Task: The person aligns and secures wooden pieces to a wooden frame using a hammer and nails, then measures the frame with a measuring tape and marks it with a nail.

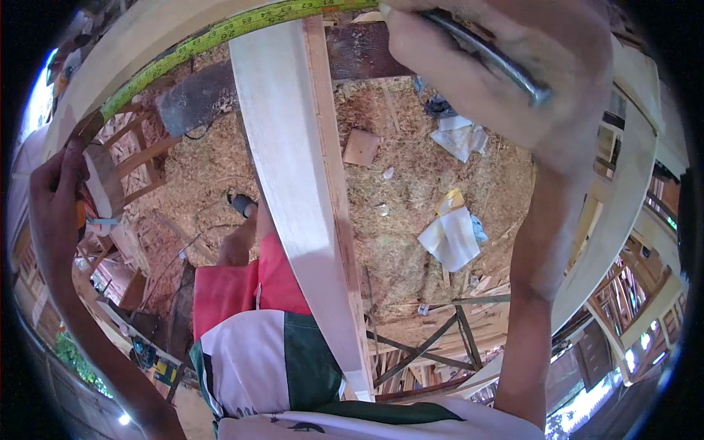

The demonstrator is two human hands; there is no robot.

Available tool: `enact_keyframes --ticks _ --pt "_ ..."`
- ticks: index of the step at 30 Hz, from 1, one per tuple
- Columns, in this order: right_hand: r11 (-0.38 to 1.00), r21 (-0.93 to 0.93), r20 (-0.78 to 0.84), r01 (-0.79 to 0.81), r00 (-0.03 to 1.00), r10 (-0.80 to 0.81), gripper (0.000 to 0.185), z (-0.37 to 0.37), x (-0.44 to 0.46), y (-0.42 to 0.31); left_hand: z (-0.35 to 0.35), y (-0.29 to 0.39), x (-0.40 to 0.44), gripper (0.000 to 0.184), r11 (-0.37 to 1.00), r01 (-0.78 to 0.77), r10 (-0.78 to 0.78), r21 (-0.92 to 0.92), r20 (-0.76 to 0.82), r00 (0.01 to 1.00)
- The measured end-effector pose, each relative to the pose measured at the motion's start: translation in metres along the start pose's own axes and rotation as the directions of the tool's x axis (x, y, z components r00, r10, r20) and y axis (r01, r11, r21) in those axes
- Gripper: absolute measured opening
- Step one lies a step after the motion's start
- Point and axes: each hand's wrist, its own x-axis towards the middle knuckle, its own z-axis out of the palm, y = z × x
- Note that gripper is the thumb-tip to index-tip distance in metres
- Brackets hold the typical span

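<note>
A yellow-green tape measure (242, 23) is stretched along a curved pale wooden piece (158, 44) at the top of the view. My left hand (62, 180) is at the tape's left end, fingers closed there; a dark part between them is hard to make out. At the upper right, my right hand (477, 66) is closed around a dark metal rod-like tool (491, 55), its fingertips touching the tape. Below the tape a long pale plank (297, 169) runs down toward my body, between my arms.
Wood shavings cover the ground (213, 176), with crumpled papers (451, 235) and a small wood scrap (361, 147) on them. A dark beam (359, 51) lies behind the plank. Wooden frames (645, 308) stand at the right. A metal stand (433, 345) is at the lower middle.
</note>
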Motion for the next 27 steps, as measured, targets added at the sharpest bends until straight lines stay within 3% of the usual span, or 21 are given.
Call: enact_keyframes --ticks 1,2,4,5,8,9,11,12,13,14,15,17,18,20,21,23,24,25,26,27 --pt "0.798 -0.601 -0.161 0.049 0.970 -0.182 0.004 0.009 -0.003 -0.005 0.000 0.000 0.000 0.047 1.000 -0.013 0.013 -0.012 -0.032 0.999" --pt "0.932 -0.349 -0.504 -0.097 0.858 -0.099 0.004 0.029 0.000 -0.002 -0.001 0.002 0.000 0.047 1.000 -0.018 0.017 -0.012 -0.035 0.999" --pt "0.988 -0.043 -0.758 -0.145 0.649 0.063 0.006 0.028 -0.004 -0.008 -0.003 0.006 -0.003 0.047 0.999 -0.006 0.005 0.041 0.019 1.000" --pt "0.981 0.075 -0.709 -0.178 0.682 0.178 0.007 0.006 -0.008 -0.024 -0.002 0.007 -0.004 0.047 0.999 -0.010 0.010 0.038 0.018 1.000" --pt "0.967 0.053 -0.745 -0.249 0.635 0.204 0.010 0.010 -0.019 -0.022 -0.003 0.007 -0.009 0.048 0.998 0.060 -0.060 -0.013 0.013 0.998" --pt "0.965 -0.120 -0.759 -0.234 0.648 0.063 0.012 0.015 -0.024 -0.009 -0.005 0.007 -0.011 0.048 0.999 0.044 -0.043 -0.021 0.050 0.998" --pt "0.757 -0.507 -0.526 -0.413 0.843 0.108 0.015 0.018 -0.048 -0.021 -0.009 0.004 -0.015 0.048 0.999 0.022 -0.019 -0.030 0.089 0.996" --pt "0.616 -0.689 -0.391 -0.382 0.911 0.127 0.016 0.017 -0.051 -0.030 -0.012 -0.002 -0.018 0.044 0.995 0.029 -0.015 -0.096 0.147 0.989" --pt "0.627 -0.660 -0.444 -0.414 0.888 0.120 0.022 0.025 -0.046 -0.037 -0.014 -0.006 -0.023 0.041 0.986 0.037 -0.003 -0.162 0.204 0.979" --pt "0.631 -0.633 -0.497 -0.448 0.860 0.113 0.044 0.028 -0.038 -0.045 -0.009 -0.009 -0.032 0.029 0.967 0.056 -0.011 -0.248 0.181 0.983" --pt "0.614 -0.640 -0.506 -0.461 0.855 0.114 0.044 0.033 -0.038 -0.050 -0.007 -0.001 -0.039 0.029 0.962 -0.140 0.177 -0.236 0.147 0.973" --pt "0.610 -0.604 -0.513 -0.513 0.836 0.195 0.023 0.044 -0.039 -0.062 -0.014 0.028 -0.056 0.044 0.958 -0.210 0.248 -0.194 0.197 0.949" --pt "0.592 -0.611 -0.527 -0.526 0.828 0.192 0.023 0.043 -0.033 -0.075 -0.019 0.050 -0.065 0.055 0.983 -0.088 0.130 -0.161 0.275 0.953" --pt "0.656 -0.380 -0.626 -0.652 0.703 0.336 0.034 0.041 -0.013 -0.117 -0.035 0.077 -0.068 0.070 0.965 -0.195 0.249 -0.172 0.390 0.886" --pt "0.637 -0.392 -0.644 -0.664 0.693 0.325 0.034 0.040 -0.006 -0.135 -0.035 0.079 -0.075 0.073 0.942 -0.317 0.337 -0.115 0.306 0.891" --pt "0.728 -0.118 -0.704 -0.675 0.574 0.418 0.040 0.041 0.007 -0.173 -0.045 0.085 -0.094 0.075 0.890 -0.454 0.452 -0.044 0.215 0.866" --pt "0.718 -0.137 -0.722 -0.682 0.565 0.399 0.040 0.039 0.015 -0.193 -0.057 0.092 -0.100 0.076 0.940 -0.336 0.337 -0.058 0.302 0.892" --pt "0.689 -0.037 -0.717 -0.724 0.500 0.487 0.036 0.038 0.023 -0.214 -0.069 0.095 -0.106 0.078 0.977 -0.205 0.213 -0.062 0.387 0.897" --pt "0.652 0.073 -0.692 -0.755 0.432 0.578 0.032 0.040 0.031 -0.233 -0.077 0.089 -0.111 0.078 0.974 -0.217 0.224 -0.062 0.375 0.900" --pt "0.650 0.070 -0.697 -0.757 0.429 0.575 0.032 0.047 0.038 -0.240 -0.076 0.080 -0.108 0.077 0.973 -0.227 0.229 -0.050 0.360 0.904"
